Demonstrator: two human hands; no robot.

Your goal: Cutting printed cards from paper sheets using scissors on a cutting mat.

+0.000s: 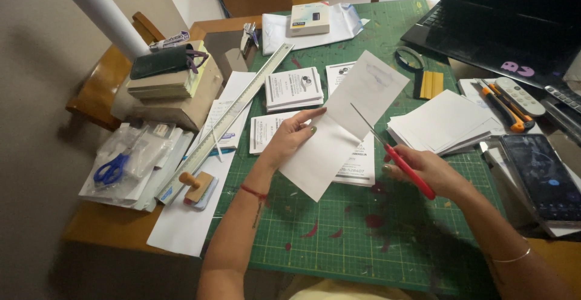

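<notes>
My left hand pinches the left edge of a white sheet of paper held above the green cutting mat. The sheet is folded or creased across its middle. My right hand grips red-handled scissors, whose blades point up and left and lie against the sheet's right part. Printed white cards lie on the mat under the sheet.
A stack of white paper lies right of the sheet, with a phone, cutters and a laptop beyond. Card stacks, a long metal ruler, a wooden stamp, bagged blue scissors and notebooks sit left.
</notes>
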